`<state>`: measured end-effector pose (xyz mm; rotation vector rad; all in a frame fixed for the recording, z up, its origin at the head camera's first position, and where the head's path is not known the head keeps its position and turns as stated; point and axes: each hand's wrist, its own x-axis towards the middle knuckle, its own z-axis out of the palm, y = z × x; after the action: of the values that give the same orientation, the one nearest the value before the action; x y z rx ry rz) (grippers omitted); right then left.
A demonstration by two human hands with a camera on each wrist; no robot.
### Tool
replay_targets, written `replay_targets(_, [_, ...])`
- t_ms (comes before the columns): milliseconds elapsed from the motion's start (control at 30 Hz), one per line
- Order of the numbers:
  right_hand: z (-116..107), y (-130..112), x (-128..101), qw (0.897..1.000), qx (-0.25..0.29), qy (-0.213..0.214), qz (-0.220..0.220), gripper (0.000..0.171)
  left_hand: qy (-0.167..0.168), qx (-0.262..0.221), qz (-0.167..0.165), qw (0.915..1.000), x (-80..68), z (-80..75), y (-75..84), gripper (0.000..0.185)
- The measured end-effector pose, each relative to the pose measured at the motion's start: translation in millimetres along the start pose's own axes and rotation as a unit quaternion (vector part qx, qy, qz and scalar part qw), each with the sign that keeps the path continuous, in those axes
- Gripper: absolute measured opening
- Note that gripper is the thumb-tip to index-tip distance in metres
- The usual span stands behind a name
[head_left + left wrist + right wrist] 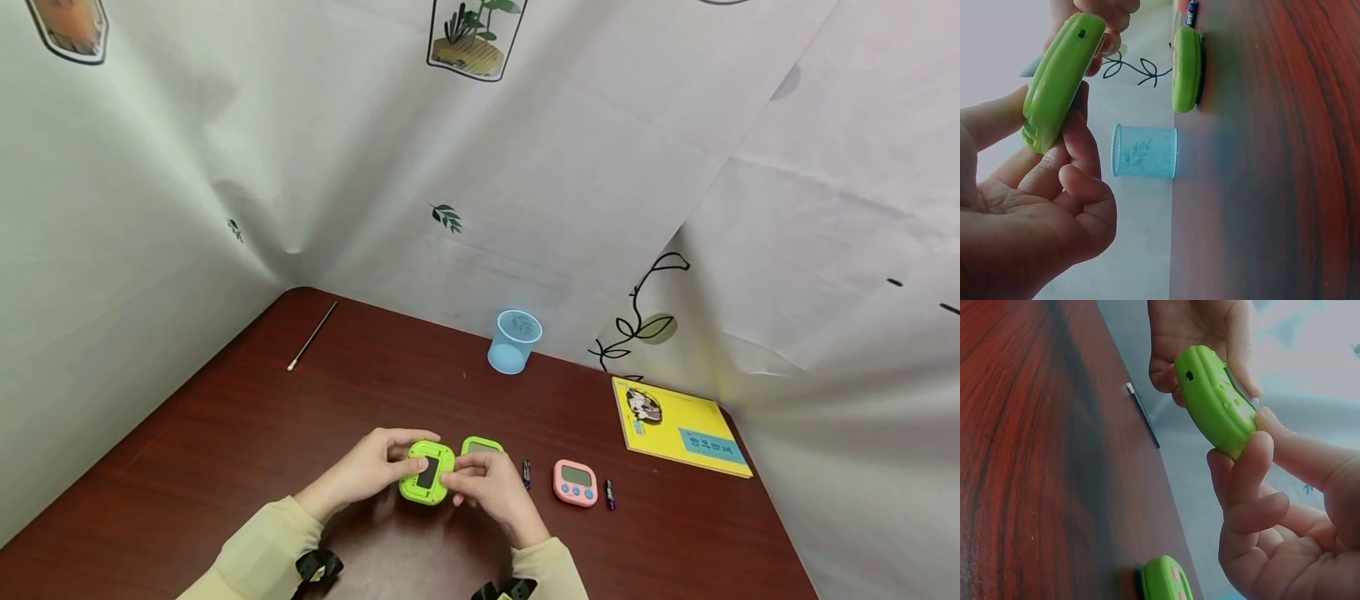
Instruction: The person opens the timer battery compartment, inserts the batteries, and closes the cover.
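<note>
Head view: left hand (367, 468) and right hand (491, 487) grip a lime-green, rounded plastic timer (429, 477), already lifted; two slim dark cylindrical batteries (527, 474) (610, 494) lie loose at right, apparently unfitted.

Person's left sleeve (258, 546): plain pale yellow, cuff just behind the left hand (367, 467). Blocky black unit (307, 566) on it, small yellowish patch (318, 574). Right sleeve (551, 568) matches, well right of that hand; second black unit (522, 588), partly cropped.
</note>
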<state>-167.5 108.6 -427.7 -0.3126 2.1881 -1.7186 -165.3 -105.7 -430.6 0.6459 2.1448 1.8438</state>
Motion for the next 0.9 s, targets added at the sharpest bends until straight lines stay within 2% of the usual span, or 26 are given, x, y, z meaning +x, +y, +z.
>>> replay_targets(333, [-1.5,-2.6,-2.7,1.0,-0.011,0.005,-0.015,0.025,-0.018,0.007,0.007,0.9998,-0.3,1.7,0.7,0.041])
replay_targets(800, [-4.4,-5.2,-4.6,0.999,-0.017,0.022,-0.018,0.024,-0.015,0.005,0.011,0.9998,1.2,4.1,-0.1,0.044])
replay_targets(900, [-3.9,-5.5,-3.8,0.999,-0.01,0.027,-0.021,0.023,-0.009,0.003,0.023,0.9997,1.5,4.3,-0.2,0.045])
